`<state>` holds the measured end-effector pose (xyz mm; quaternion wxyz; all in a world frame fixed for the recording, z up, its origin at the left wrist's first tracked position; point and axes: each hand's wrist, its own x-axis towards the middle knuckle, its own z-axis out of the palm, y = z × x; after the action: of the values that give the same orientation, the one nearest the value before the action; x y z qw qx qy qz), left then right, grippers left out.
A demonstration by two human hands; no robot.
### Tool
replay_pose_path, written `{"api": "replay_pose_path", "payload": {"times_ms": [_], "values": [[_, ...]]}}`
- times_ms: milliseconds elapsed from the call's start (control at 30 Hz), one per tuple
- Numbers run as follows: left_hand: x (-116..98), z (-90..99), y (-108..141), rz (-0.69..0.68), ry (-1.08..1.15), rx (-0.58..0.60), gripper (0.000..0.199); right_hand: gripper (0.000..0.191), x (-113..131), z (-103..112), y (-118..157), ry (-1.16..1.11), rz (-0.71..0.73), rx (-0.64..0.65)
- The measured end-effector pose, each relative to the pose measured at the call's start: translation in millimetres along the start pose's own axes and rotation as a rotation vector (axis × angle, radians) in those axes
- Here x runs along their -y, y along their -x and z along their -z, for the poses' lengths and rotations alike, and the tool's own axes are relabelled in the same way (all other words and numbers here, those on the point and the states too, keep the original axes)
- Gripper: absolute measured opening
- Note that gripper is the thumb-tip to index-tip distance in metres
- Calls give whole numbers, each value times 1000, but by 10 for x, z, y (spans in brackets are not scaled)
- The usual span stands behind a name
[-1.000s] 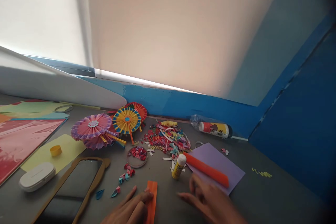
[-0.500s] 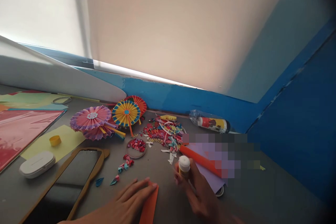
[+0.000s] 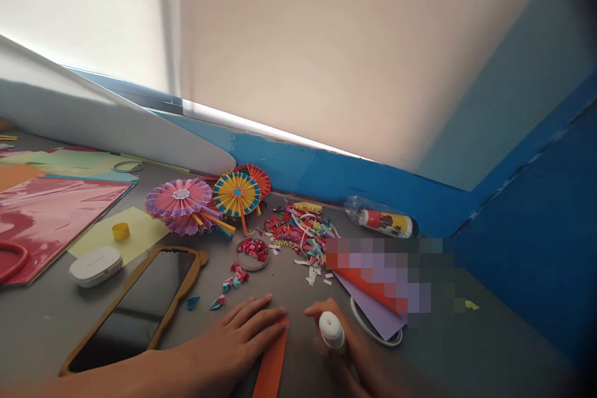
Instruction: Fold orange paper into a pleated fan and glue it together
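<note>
My left hand (image 3: pixel 237 339) is flat, fingers together, tips resting on the long orange paper strip (image 3: pixel 271 364), which runs near to far, leaning right. My right hand (image 3: pixel 349 354), just right of it, is wrapped around a white-capped glue bottle (image 3: pixel 332 331).

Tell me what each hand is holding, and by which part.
The right hand grips a glue bottle around its body, below the cap. The left hand only presses flat on the top end of an orange paper strip.

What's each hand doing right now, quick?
Left hand: open, pressed flat on the orange paper strip.
Right hand: closed, holding a white-capped glue stick.
</note>
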<state>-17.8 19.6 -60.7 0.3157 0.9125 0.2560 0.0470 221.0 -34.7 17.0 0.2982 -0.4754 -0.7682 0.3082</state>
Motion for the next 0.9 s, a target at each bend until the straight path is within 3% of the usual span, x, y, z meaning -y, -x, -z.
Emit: {"api": "replay_pose_path", "payload": {"times_ms": [167, 367, 500, 800, 900], "values": [[-63, 73, 20, -18, 29, -18, 109, 37, 15, 82, 71, 35, -65, 118], [-231, 171, 100, -44, -5, -82, 109, 25, 5, 129, 54, 166, 69, 122], [-198, 136, 91, -59, -22, -97, 110, 20, 50, 68, -35, 181, 123, 234], [-227, 149, 48, -47, 10, -13, 117, 25, 88, -69, -47, 224, 304, 349], [-210, 112, 37, -41, -3, -5, 113, 25, 99, -57, -58, 199, 305, 384]]}}
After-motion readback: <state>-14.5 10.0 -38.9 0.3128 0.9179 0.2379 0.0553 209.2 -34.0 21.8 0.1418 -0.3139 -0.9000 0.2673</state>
